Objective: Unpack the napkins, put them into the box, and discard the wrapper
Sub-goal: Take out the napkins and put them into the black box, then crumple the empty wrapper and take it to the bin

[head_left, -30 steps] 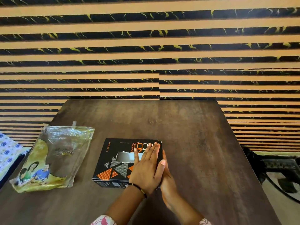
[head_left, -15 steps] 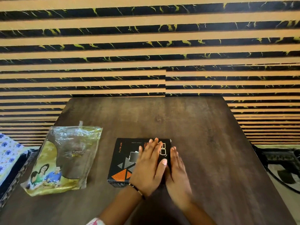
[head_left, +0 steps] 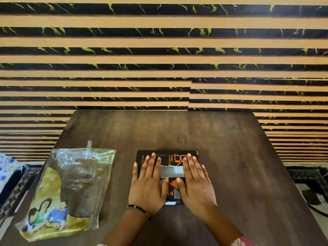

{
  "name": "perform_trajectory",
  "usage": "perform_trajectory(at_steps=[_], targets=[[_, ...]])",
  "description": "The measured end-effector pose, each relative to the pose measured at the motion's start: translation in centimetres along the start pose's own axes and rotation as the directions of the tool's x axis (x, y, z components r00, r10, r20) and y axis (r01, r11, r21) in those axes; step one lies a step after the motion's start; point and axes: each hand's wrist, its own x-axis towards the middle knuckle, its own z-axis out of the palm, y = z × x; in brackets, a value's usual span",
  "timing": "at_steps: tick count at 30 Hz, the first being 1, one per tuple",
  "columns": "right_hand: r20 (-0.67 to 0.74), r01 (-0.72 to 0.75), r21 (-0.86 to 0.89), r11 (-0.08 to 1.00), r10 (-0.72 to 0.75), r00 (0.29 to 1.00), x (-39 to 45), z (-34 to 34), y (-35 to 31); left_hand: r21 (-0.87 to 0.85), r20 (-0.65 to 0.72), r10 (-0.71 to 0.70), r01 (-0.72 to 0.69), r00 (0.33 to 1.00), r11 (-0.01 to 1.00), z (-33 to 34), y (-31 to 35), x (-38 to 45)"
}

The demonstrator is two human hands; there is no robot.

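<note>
A black box (head_left: 173,158) with orange print lies flat on the dark wooden table (head_left: 221,142). A torn slot in its top shows pale napkin paper (head_left: 171,171). My left hand (head_left: 148,185) rests flat on the box's left half, fingers spread. Flat on the right half lies my right hand (head_left: 195,183), its fingers apart too. Neither hand grips anything. To the left of the box lies an empty yellow and clear plastic wrapper (head_left: 69,190) with printed figures, apart from both hands.
A striped black and tan wall rises behind the table's far edge. Blue flowered cloth (head_left: 7,171) and a dark patterned object sit off the table's left side. Cables and a dark item (head_left: 312,192) lie on the floor at the right.
My hands were overlapped on the box's right side. They have spread apart, one flat on each half, uncovering the slot. The view has shifted.
</note>
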Motion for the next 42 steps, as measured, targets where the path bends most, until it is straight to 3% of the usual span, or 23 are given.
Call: perform_trajectory(at_steps=[17, 25, 34, 36, 39, 42], targets=[[0.045, 0.021, 0.05, 0.999, -0.023, 0.999, 21.0, -0.6, 3.5, 0.006, 0.01, 0.005, -0.005, 1.0, 1.0, 0.6, -2.0, 21.4], [0.033, 0.039, 0.015, 0.999, -0.04, 0.999, 26.7, -0.4, 3.8, -0.007, -0.009, -0.02, 0.02, 1.0, 1.0, 0.8, -3.2, 26.6], [0.077, 0.017, -0.051, 0.999, -0.013, 0.997, 26.8, -0.8, 3.6, 0.008, 0.022, -0.018, 0.018, 1.0, 1.0, 0.4, -3.2, 26.7], [0.011, 0.02, -0.088, 0.996, -0.02, 1.0, 25.5, -1.5, 3.1, -0.005, -0.024, 0.007, -0.007, 1.0, 1.0, -0.2, -3.2, 25.7], [-0.136, -0.013, 0.011, 1.0, 0.014, 0.991, 21.1, -1.8, 1.6, -0.118, -0.152, -0.005, -0.013, 0.988, 0.993, -1.2, -3.8, 21.3], [-0.133, -0.028, 0.124, 0.992, 0.045, 0.99, 13.8, -0.1, -0.3, -0.208, -0.138, -0.113, 0.082, 0.984, 0.975, -1.4, -5.4, 13.3]])
